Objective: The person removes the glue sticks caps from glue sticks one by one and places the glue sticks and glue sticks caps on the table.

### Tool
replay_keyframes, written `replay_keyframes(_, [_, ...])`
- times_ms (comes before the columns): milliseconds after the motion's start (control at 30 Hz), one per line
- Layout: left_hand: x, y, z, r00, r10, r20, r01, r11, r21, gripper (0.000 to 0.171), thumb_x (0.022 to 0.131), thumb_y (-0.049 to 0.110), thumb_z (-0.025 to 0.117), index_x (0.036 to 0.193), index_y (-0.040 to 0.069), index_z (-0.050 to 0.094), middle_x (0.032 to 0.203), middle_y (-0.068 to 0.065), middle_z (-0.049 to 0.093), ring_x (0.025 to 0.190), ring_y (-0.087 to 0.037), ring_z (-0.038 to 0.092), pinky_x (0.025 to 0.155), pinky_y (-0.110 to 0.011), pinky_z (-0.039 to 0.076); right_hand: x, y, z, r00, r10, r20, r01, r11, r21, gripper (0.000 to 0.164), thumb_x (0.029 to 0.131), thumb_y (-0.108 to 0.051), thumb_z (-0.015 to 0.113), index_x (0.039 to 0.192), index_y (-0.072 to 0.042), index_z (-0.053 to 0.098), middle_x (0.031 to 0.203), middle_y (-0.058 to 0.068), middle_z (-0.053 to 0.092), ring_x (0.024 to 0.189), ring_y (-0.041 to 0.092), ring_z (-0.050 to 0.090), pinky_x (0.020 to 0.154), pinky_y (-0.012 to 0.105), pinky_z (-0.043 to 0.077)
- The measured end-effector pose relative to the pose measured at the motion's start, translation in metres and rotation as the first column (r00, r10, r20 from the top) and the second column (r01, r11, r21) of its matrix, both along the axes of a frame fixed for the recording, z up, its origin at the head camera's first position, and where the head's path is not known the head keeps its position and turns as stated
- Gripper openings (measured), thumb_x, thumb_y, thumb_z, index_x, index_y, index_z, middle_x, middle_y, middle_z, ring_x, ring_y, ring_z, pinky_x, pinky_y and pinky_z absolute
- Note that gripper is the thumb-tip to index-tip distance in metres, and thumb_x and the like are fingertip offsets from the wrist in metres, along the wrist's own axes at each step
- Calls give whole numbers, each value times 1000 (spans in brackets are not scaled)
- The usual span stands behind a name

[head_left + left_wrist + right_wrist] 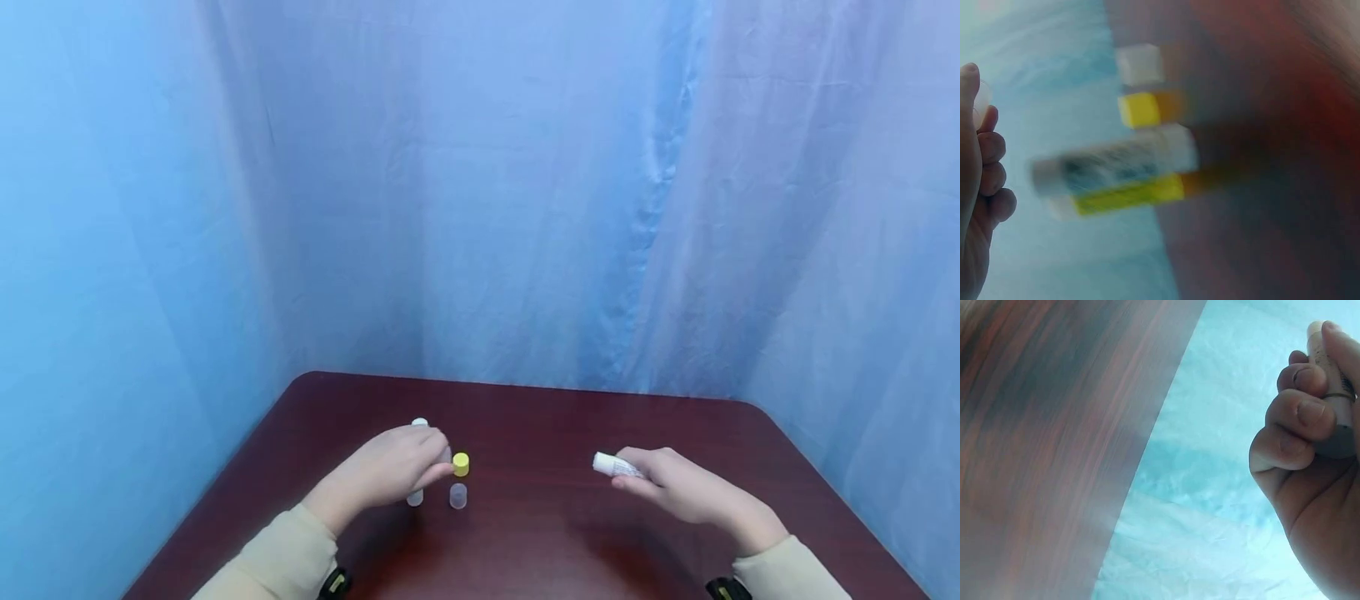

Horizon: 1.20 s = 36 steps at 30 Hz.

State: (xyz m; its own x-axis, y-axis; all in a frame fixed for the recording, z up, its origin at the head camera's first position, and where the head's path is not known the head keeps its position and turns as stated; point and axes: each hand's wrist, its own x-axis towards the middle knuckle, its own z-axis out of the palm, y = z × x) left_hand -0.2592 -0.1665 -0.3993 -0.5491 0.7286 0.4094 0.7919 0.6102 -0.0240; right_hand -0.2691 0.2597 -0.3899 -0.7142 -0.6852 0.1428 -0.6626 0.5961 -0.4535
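Observation:
My left hand [397, 462] is over the left part of the table, its thumb and forefinger pinching a small translucent cap [984, 103]; the other fingers curl in. Close by in the left wrist view, blurred, stand a white printed glue stick [1116, 161] and a yellow stick [1132, 195] partly behind it. In the head view the hand mostly hides them. A yellow cap [461, 464] and a clear cap [458, 497] stand just right of this hand. My right hand [675, 483] grips another white printed glue stick [617, 465], its white end pointing left.
The dark red-brown table [525, 542] has rounded far corners. Blue curtains [525, 208] hang behind it and along both sides. Each wrist wears a black band, and light sleeves cover the forearms.

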Motion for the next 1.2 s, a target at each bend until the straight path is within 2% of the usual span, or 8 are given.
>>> replay_keyframes(133, [2,8,9,994,-67,-86,68,998,11,20,105,36,57,94,20,55,83,14,52,76,-4,50,73,-20,45,-3,3,1,999,16,39,-15,1000,-2,12,105,-36,57,110,-26,62,84,-8,62,71,3,54,63,27,46])
replay_keyframes(367, [5,12,2,991,-63,-122,67,997,27,20,103,34,62,91,20,53,82,15,51,75,-5,50,73,-19,43,-1,-12,2,999,18,29,-18,1000,-4,11,105,-37,57,107,-27,61,81,-14,60,70,2,53,63,27,46])
replay_keyframes(500, [4,12,1,987,-77,-143,85,995,46,20,104,36,58,92,20,53,84,15,52,77,-4,50,74,-19,42,0,-14,2,999,13,35,-13,1000,-7,12,105,-36,57,107,-25,62,81,-14,59,69,2,53,63,27,46])
replay_keyframes(633, [4,12,1,985,-78,-156,86,995,46,20,104,36,58,93,20,54,84,14,52,76,-5,50,73,-20,43,2,-15,0,999,15,36,-14,1000,-15,11,105,-36,58,108,-27,62,82,-12,61,71,3,54,64,27,46])
replay_keyframes(933, [6,12,-1,986,-37,-161,44,998,40,20,103,36,60,94,19,53,84,12,49,75,-7,48,71,-22,44,3,-19,-3,1000,15,10,-15,999,-33,10,105,-36,58,108,-27,62,83,-3,64,72,2,55,65,26,47])
replay_keyframes(1067, [7,13,-2,984,-38,-172,49,997,61,19,102,34,62,94,20,53,84,12,48,75,-6,48,68,-21,44,4,-20,-4,1000,18,16,-17,999,-38,13,105,-35,58,108,-23,63,82,-2,64,71,2,54,64,26,47])
replay_keyframes(1200, [8,13,-3,988,-40,-150,54,995,86,17,100,31,66,96,20,54,84,13,47,74,-5,47,67,-19,43,6,-20,-5,999,23,24,-22,998,-52,11,105,-33,59,108,-23,63,80,-6,61,70,2,53,63,26,46])
